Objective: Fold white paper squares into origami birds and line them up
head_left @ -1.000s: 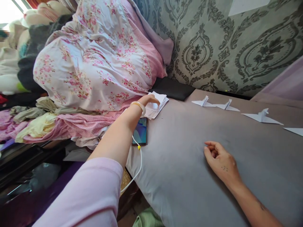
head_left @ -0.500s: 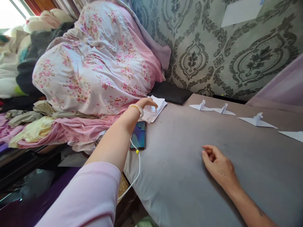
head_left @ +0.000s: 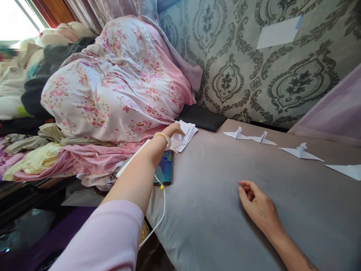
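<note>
My left hand (head_left: 175,130), with a pale bangle (head_left: 163,137) at the wrist, is over a stack of white paper (head_left: 188,138) on the bed. One finger bends down onto the stack; the others are hidden. A sheet of white paper (head_left: 132,160) shows its edge along the left side of my forearm and seems to be in that hand's hidden fingers. My right hand (head_left: 261,207) rests on the grey bedsheet (head_left: 208,210), fingers loosely curled and closed, nothing visible in them. Folded paper birds (head_left: 301,151) stand in a row beyond it.
A phone (head_left: 165,169) with a white cable (head_left: 163,207) lies beside my left forearm. Behind the stack is a flat black item (head_left: 203,117). Floral bedding (head_left: 113,86) is heaped at the left, against patterned wallpaper (head_left: 228,45). A lilac curtain (head_left: 332,105) hangs at the right.
A white paper edge has come into view left of my forearm. My view has tilted slightly up; both hands keep nearly the same places.
</note>
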